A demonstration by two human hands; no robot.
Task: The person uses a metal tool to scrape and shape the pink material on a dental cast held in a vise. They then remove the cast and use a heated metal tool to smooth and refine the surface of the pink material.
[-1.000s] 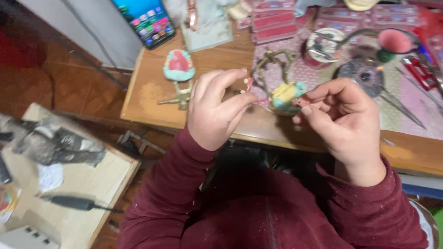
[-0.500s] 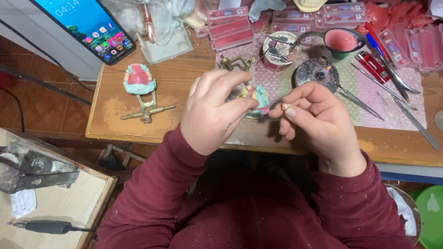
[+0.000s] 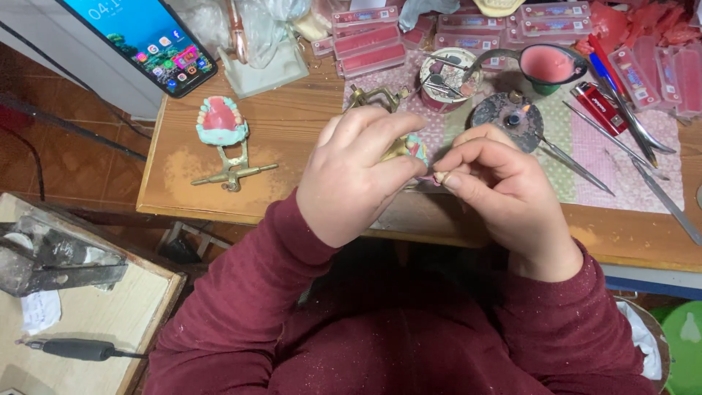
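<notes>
1. left hand point(image 3: 358, 172) curls tight round a small dental model point(image 3: 415, 146), steadying it over the wooden table point(image 3: 292, 132) edge.
2. right hand point(image 3: 504, 186) pinches a tiny tooth point(image 3: 441, 177) at its fingertips, just beside the model.
3. a lit burner point(image 3: 510, 115) sits near behind; a second model on a brass frame point(image 3: 223, 135) lies well left.

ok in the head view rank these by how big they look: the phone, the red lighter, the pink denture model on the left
1. phone, though cut off by the frame
2. pink denture model
3. red lighter
</notes>
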